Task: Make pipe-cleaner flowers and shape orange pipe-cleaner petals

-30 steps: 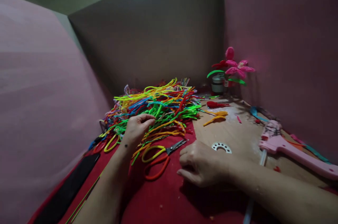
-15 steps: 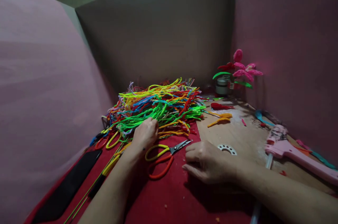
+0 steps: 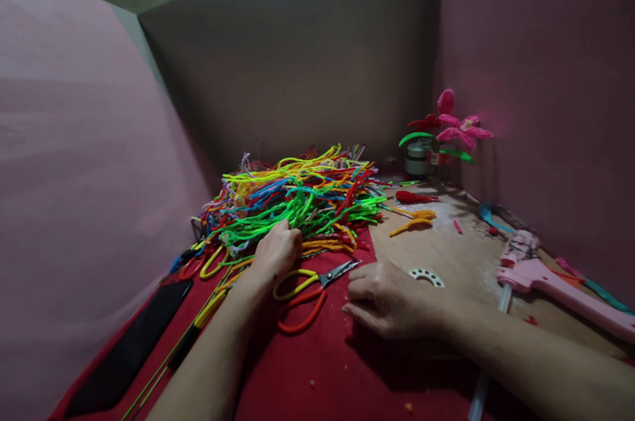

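My left hand (image 3: 278,247) reaches the front edge of a heaped pile of colourful pipe cleaners (image 3: 302,199). It is closed, touching green and orange strands, and its fingertips are hidden, so what it grips cannot be made out. Just right of that wrist lies a pair of scissors (image 3: 302,323) with one yellow and one red handle, blades parted a little. Past the blade tips, my right hand (image 3: 384,300) rests on the red cloth (image 3: 317,361), thumb apart from its loosely bent fingers and nothing visible in it.
On the right lie a pink glue gun (image 3: 526,269) with a clear glue stick, a white holed ring (image 3: 427,277) and orange pipe-cleaner pieces (image 3: 411,227). Pink pipe-cleaner flowers (image 3: 464,130) stand by a small jar (image 3: 417,157). A black flat case (image 3: 131,348) lies left.
My left hand has shifted slightly to the right along the pile's front edge. My right hand and the scissors stay where they were.
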Available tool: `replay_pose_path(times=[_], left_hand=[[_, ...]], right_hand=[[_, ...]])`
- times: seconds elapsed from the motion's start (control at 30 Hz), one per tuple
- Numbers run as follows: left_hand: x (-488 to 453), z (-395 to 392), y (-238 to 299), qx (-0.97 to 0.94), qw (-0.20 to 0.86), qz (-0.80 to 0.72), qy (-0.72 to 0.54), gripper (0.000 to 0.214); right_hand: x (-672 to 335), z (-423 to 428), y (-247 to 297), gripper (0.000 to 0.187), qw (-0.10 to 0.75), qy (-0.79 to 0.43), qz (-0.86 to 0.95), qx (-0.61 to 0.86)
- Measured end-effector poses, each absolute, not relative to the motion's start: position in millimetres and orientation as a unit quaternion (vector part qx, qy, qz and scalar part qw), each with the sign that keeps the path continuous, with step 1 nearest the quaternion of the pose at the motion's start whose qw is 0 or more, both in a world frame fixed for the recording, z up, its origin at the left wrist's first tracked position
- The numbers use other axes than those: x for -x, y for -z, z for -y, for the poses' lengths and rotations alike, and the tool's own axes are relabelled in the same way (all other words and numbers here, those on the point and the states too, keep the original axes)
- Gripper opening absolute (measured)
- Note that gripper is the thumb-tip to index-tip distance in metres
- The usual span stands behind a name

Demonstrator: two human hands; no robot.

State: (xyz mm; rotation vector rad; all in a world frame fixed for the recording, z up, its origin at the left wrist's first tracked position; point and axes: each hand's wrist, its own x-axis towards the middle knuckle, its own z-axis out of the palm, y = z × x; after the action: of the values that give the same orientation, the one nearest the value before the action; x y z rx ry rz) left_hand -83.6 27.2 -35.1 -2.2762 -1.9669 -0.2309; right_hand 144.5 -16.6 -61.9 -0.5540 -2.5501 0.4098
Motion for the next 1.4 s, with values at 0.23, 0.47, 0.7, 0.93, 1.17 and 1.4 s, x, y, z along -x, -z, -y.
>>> replay_pose_path(times=[0.23,0.47,0.7,0.93,1.17,1.4], left_hand=[[89,-20,14,0.778,0.064,0.607,0.15,0.011],[60,6,9,0.787,0.281,0.452,0.311,0.013],[25,10,32,0.869,0.219,0.374,0.238,0.019],[63,-9,16,0.816,-0.015,0.504,0.282,0.02],[69,-2,-5,0.618,-0.309,0.552,0.466,0.018],[57,-4,3,0.407,-0.563,0.397,0.6,0.014]], right_hand=[[-144,16,63,0.024,0.27,-0.178,0.924,0.204],[-139,9,58,0.026,0.425,-0.443,0.728,0.304],[-143,-6,52,0.026,0.565,-0.647,0.438,0.265],[-158,-22,46,0.025,0.641,-0.656,0.306,0.254],[-159,-19,38,0.034,0.638,-0.639,0.339,0.264],[-155,-13,41,0.036,0.575,-0.606,0.454,0.31]])
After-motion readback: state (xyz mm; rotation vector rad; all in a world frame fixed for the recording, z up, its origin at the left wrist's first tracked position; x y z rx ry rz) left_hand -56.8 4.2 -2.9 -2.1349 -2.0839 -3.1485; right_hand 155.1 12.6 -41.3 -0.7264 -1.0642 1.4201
